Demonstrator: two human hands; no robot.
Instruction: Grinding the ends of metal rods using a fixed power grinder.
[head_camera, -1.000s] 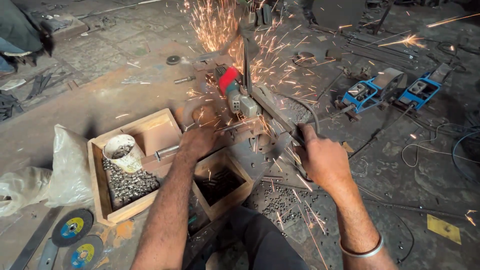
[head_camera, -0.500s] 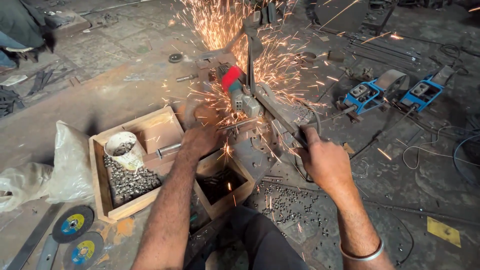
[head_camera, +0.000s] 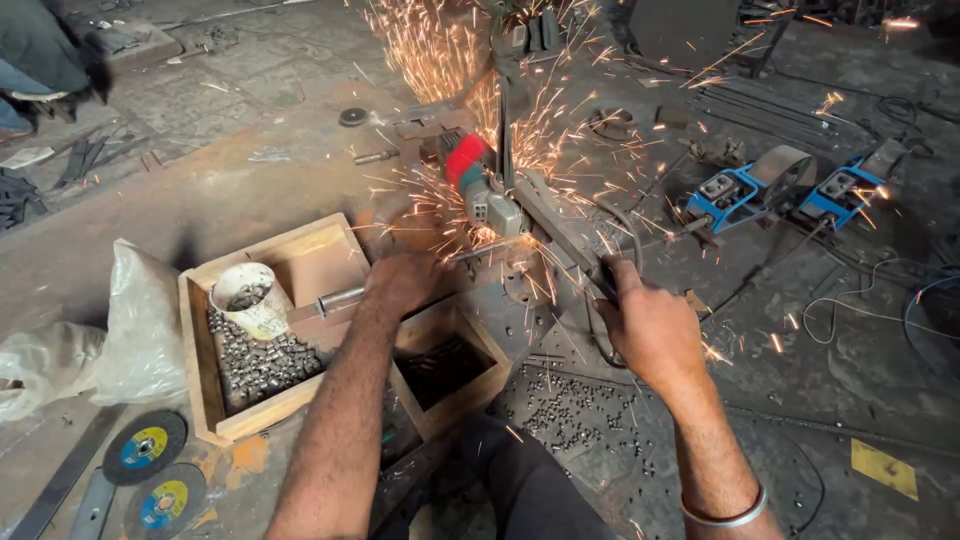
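Gritty workshop floor; right hand apparently grips grinder.

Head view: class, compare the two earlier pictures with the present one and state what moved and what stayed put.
Little moved. The left hand stays on the rod, the right hand stays on the cutter's handle; sparks keep flying. The wooden box, white cup and blue machines are unchanged.

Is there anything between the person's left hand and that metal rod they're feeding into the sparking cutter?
Nothing visible does. The left hand lies right on the metal rod, over the wooden box. The right hand holds the cutter's handle.
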